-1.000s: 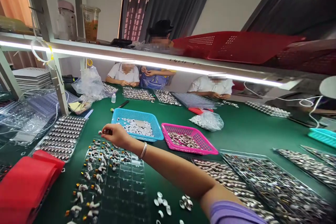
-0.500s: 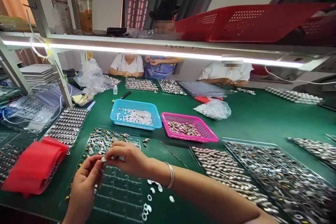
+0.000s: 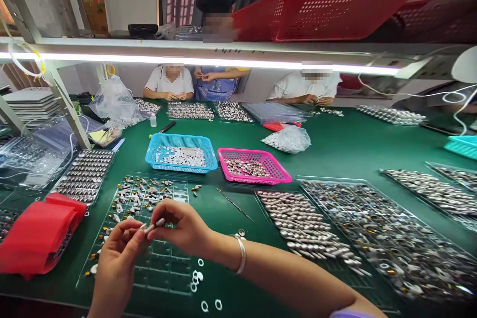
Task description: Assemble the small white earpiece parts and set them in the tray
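I'm watching the left hand (image 3: 118, 251) and right hand (image 3: 182, 223) pinching a small pale piece (image 3: 155, 225) between them. A clear tray (image 3: 167, 267) is lying beneath them; a blue basket (image 3: 181, 167) and a pink basket (image 3: 257, 179) are sitting beyond.

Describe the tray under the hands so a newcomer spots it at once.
On the green table, find the blue basket; nearer the camera are the left hand and right hand. Beneath them lies a clear tray. Unlike the packed silvery rows to its left, it has bare cells and white parts with orange tips.
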`<action>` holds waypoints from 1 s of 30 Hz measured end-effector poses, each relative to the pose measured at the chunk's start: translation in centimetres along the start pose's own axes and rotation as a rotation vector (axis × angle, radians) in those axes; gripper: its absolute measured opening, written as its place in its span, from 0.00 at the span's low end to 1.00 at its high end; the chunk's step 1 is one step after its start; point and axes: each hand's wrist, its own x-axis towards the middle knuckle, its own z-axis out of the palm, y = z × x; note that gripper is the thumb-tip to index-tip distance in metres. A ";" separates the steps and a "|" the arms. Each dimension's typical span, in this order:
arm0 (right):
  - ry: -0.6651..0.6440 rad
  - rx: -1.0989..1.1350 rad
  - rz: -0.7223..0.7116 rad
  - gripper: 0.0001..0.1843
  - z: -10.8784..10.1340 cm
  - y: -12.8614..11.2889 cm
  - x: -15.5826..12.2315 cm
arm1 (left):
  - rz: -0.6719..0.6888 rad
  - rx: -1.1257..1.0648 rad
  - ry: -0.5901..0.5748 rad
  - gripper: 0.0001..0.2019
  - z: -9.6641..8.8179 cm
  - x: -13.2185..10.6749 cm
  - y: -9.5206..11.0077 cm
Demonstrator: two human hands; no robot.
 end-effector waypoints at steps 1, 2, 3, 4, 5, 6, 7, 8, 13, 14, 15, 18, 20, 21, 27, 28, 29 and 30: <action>0.005 0.015 0.009 0.22 0.0 0.0 -0.1 | 0.005 -0.001 0.003 0.19 0.0 0.0 0.0; 0.007 0.024 0.016 0.22 -0.1 0.0 -0.2 | 0.011 0.001 0.005 0.19 -0.1 0.0 -0.1; 0.007 0.030 0.021 0.21 -0.1 0.1 -0.2 | 0.017 0.008 0.001 0.18 -0.2 0.0 -0.1; 0.008 0.033 0.025 0.21 -0.1 0.0 -0.3 | 0.024 0.019 -0.008 0.18 -0.5 0.1 -0.2; 0.010 0.034 0.028 0.21 -0.2 0.0 -0.4 | 0.032 0.035 -0.021 0.18 -0.8 0.3 -0.3; 0.010 0.035 0.030 0.21 -0.2 0.0 -0.4 | 0.044 0.057 -0.034 0.17 -1.1 0.4 -0.5; 0.010 0.038 0.030 0.20 -0.2 -0.1 -0.5 | 0.062 0.083 -0.047 0.17 -1.5 0.5 -0.6; 0.008 0.043 0.030 0.20 -0.2 -0.1 -0.6 | 0.087 0.113 -0.056 0.16 -1.8 0.6 -0.8; 0.008 0.042 0.016 0.18 -0.1 -0.5 -0.9 | 0.270 0.243 -0.029 0.16 -2.3 0.3 -1.3; 0.013 0.033 0.008 0.18 -0.1 -0.5 -1.0 | 0.287 0.251 -0.025 0.17 -2.2 0.1 -1.4; 0.019 0.024 0.000 0.18 0.0 -0.6 -1.1 | 0.294 0.254 -0.024 0.18 -2.2 0.0 -1.4; 0.037 -0.009 -0.021 0.17 0.0 -0.7 -1.3 | 0.294 0.264 -0.033 0.20 -2.0 -0.3 -1.2; 0.048 -0.042 -0.044 0.17 0.1 -0.7 -1.5 | 0.294 0.268 -0.040 0.20 -1.9 -0.4 -1.1; 0.055 -0.068 -0.064 0.17 0.1 -0.8 -1.5 | 0.295 0.264 -0.045 0.20 -1.9 -0.5 -1.0; 0.119 -0.317 -0.351 0.11 0.0 -1.1 -1.8 | 0.307 0.239 -0.071 0.19 -1.9 -0.7 -0.8; 0.120 -0.346 -0.411 0.09 0.0 -1.2 -1.9 | 0.301 0.241 -0.068 0.19 -1.9 -0.7 -0.8; 0.119 -0.366 -0.466 0.08 0.0 -1.2 -1.9 | 0.290 0.246 -0.064 0.19 -1.9 -0.7 -0.8; 0.121 -0.380 -0.514 0.06 0.0 -1.3 -2.0 | 0.276 0.254 -0.062 0.19 -1.9 -0.7 -0.8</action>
